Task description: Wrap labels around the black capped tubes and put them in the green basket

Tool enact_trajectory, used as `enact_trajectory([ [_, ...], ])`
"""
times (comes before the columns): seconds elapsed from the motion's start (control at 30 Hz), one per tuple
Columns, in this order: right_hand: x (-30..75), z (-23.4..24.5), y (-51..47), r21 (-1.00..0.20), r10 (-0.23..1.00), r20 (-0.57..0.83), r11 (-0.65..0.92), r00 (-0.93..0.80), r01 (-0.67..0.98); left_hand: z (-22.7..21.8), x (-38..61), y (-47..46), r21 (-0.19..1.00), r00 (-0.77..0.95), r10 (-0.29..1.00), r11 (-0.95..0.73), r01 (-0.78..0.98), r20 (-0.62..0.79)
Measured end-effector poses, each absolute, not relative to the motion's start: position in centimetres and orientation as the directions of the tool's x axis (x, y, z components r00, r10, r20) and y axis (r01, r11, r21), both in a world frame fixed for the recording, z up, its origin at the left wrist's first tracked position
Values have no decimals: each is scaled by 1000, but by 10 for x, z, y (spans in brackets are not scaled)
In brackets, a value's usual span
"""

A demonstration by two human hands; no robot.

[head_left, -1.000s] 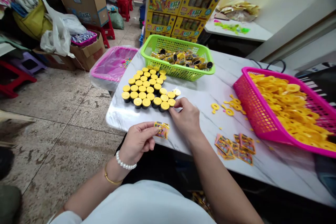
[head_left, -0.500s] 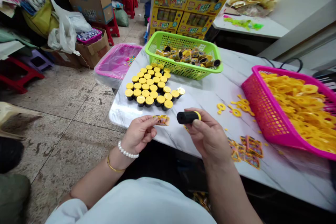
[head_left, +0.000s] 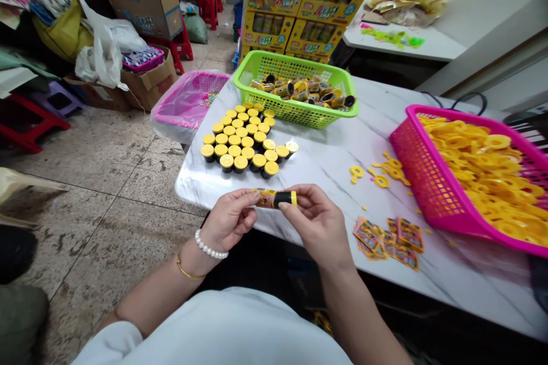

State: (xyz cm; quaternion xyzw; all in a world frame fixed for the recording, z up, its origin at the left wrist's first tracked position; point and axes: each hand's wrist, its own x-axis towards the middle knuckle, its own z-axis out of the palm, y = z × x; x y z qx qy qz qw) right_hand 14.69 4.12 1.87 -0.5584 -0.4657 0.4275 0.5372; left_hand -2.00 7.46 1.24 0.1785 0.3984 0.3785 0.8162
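My left hand [head_left: 233, 214] pinches a printed yellow label sleeve [head_left: 266, 199] by its left end. From the right, my right hand [head_left: 317, 219] grips a black tube with a yellow cap [head_left: 285, 199], thumb in front. The tube's black end meets the sleeve or sits partly inside it; how deep I cannot tell. Beyond my hands, several black tubes with yellow caps [head_left: 234, 150] stand upright together on the white marbled table [head_left: 317, 171]. To the right of my right hand lie loose flat printed sleeves [head_left: 409, 234].
A green basket [head_left: 295, 114] of wrapped tubes stands behind the upright ones. At the right is a pink basket [head_left: 423, 182] heaped with yellow ring-shaped plastic parts [head_left: 475, 159]. Several such parts [head_left: 381, 181] lie beside it. A plastic-lined pink tub [head_left: 171, 105] adjoins the table's left edge.
My right hand has brought the black tube left and turned it, so its end now meets the label sleeve. My left hand stays nearly in place. The view has shifted slightly.
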Motion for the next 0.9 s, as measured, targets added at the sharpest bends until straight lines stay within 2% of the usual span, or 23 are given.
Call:
enact_trajectory([
  [0.1,145,13,37,-987,949,128,93,289,132,13,-20,70,666,315,818,575,-475,-482],
  [0.2,145,12,33,-980,952,177,146,248,136,16,-23,69,773,220,902,432,-465,-372],
  [0.33,149,14,30,-943,968,244,222,63,246,14,-27,71,846,409,870,422,-326,-276],
  [0.47,156,14,28,-877,953,299,297,-55,377,7,-19,69,893,412,877,372,-252,-249],
  [0.57,161,10,27,-821,927,372,349,-41,452,6,-14,68,888,449,867,365,-278,-216],
  [0.73,164,10,24,-739,869,493,439,-33,512,9,-23,74,809,501,803,509,-294,-323],
  [0.83,163,11,23,-670,833,547,493,-79,555,8,-26,76,831,505,803,491,-260,-317],
  [0.9,160,8,24,-697,849,526,465,-51,546,7,-24,75,873,464,839,427,-236,-285],
])
